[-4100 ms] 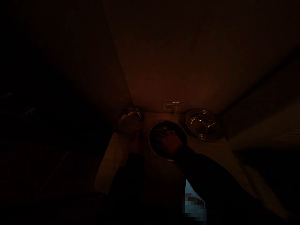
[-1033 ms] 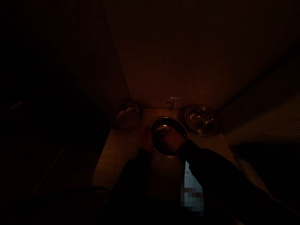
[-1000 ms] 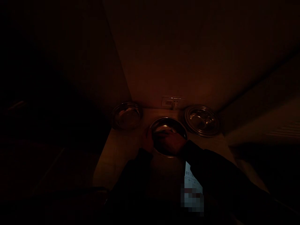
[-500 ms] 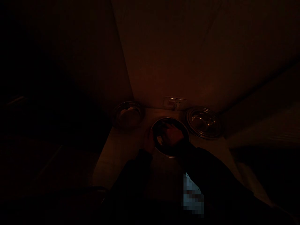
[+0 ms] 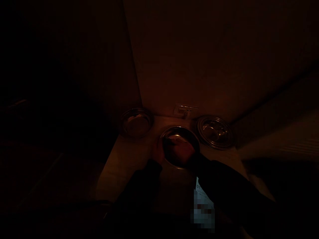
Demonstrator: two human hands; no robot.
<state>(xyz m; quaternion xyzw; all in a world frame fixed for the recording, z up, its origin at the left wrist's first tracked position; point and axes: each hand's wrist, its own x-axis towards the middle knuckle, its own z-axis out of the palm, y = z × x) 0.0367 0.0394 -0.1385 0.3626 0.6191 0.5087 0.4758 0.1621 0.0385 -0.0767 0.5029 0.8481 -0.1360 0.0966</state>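
The light is very dim. A round metal bowl [image 5: 177, 127] stands in the middle of the small table. My left hand [image 5: 157, 151] is closed against the bowl's left rim; its separate fingers hardly show. Inside the bowl, my right hand [image 5: 181, 151] is low, palm down, with bent fingers pointing left. A dark patch lies around those fingertips, and what they hold, if anything, is lost in shadow. A warm glint shows on the bowl's far inner wall. Both forearms are in dark sleeves.
At the back left of the light table [image 5: 113, 172] stands another metal bowl [image 5: 137, 127]. Stacked round metal dishes [image 5: 214, 132] are at the back right. A socket plate [image 5: 185, 110] is on the wall behind. Below my right forearm glows a pale, partly blurred screen [image 5: 204, 209].
My right hand has moved a little lower and nearer within the bowl, and its fingers look more bent. More of the bowl's far inner wall shows. My left hand stays at the rim.
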